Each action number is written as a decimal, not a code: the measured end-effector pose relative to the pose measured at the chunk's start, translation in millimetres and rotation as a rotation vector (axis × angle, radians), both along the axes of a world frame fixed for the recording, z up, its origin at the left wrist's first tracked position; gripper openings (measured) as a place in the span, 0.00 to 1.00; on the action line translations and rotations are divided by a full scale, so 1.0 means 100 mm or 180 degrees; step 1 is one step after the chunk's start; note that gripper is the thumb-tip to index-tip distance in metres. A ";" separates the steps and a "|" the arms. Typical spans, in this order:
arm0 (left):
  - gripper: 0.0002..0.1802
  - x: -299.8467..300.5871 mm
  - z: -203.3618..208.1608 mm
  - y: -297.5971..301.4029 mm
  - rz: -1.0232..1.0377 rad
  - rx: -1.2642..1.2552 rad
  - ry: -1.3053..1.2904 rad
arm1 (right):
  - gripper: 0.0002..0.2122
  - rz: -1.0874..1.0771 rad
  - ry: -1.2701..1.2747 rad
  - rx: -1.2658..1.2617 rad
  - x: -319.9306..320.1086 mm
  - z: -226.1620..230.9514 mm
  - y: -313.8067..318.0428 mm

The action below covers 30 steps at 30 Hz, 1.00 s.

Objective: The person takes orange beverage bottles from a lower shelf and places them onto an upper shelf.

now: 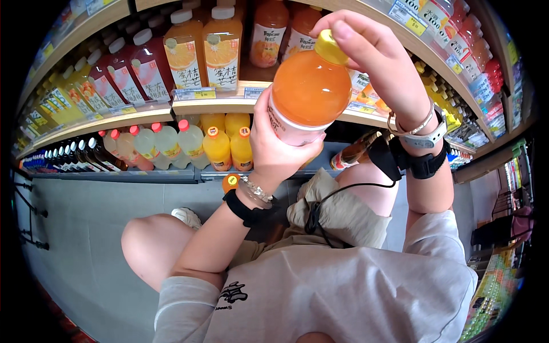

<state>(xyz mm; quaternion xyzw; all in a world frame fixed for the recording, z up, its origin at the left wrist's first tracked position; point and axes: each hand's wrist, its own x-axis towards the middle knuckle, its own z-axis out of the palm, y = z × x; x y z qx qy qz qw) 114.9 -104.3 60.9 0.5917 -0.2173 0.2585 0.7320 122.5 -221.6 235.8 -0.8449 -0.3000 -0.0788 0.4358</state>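
An orange juice bottle point(311, 88) with a yellow cap point(330, 48) is raised in front of the shelves, its top tilted away from me. My left hand point(280, 137) wraps round its lower, labelled part, thumb and fingers on opposite sides. At the top, my right hand point(380, 54) curls over the cap, its fingertips touching it; part of the grip is hidden behind the hand. Both wrists carry black straps, and a watch point(426, 135) sits on the right one. Behind the bottle, similar orange juice bottles point(269, 34) stand on the upper shelf.
Square orange juice bottles point(223, 48) and dark red ones point(151, 63) fill the upper shelf at left. Below stand yellow-orange bottles point(217, 148) and pale red-capped ones point(166, 143). One orange-capped bottle point(231, 182) is lower, near my left wrist. A black cable point(351, 187) hangs from my right wrist.
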 end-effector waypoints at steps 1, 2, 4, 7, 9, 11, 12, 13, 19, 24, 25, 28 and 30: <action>0.51 0.02 0.01 0.03 -0.0269 -0.0049 0.0046 | 0.14 0.0129 0.0071 0.0205 0.00 -0.01 -0.02; 0.51 0.03 0.03 0.06 -0.0524 -0.0093 0.0068 | 0.14 0.0262 0.0137 0.0410 0.00 0.00 -0.05; 0.53 0.05 0.05 0.11 -0.0944 -0.0025 0.0242 | 0.16 0.0282 0.0091 0.0471 0.00 0.00 -0.08; 0.55 0.06 0.06 0.13 -0.1228 -0.0023 0.0293 | 0.14 0.0305 0.0282 0.0781 -0.07 -0.01 -0.11; 0.55 0.06 0.04 0.11 -0.1705 -0.0324 0.0345 | 0.14 0.0478 0.0427 0.1075 -0.14 -0.05 -0.11; 0.55 0.07 0.01 0.10 -0.2029 -0.0436 0.0337 | 0.13 0.0588 0.0502 0.1134 -0.15 -0.07 -0.12; 0.55 0.08 -0.01 0.10 -0.2077 -0.0377 0.0362 | 0.13 0.0628 0.0512 0.1195 -0.16 -0.09 -0.11; 0.55 0.09 -0.02 0.10 -0.2132 -0.0300 0.0382 | 0.13 0.0665 0.0524 0.1259 -0.16 -0.10 -0.11; 0.53 0.08 -0.07 0.06 -0.2218 -0.0455 0.0456 | 0.13 0.0710 0.0547 0.1455 -0.11 -0.17 -0.11; 0.53 0.08 -0.03 -0.01 -0.1932 -0.0695 0.0418 | 0.16 0.0600 0.0277 0.1795 -0.07 -0.36 -0.23; 0.53 0.10 -0.03 -0.02 -0.1777 -0.0671 0.0380 | 0.18 0.0383 -0.0071 0.1797 -0.04 -0.46 -0.22; 0.53 0.16 -0.02 -0.06 -0.0796 -0.0403 0.0267 | 0.30 -0.0652 -0.0325 0.1405 -0.07 -0.86 -0.13; 0.53 0.22 -0.02 -0.08 -0.0325 -0.0381 0.0295 | 0.35 -0.0802 -0.0306 0.1092 -0.14 -1.14 -0.01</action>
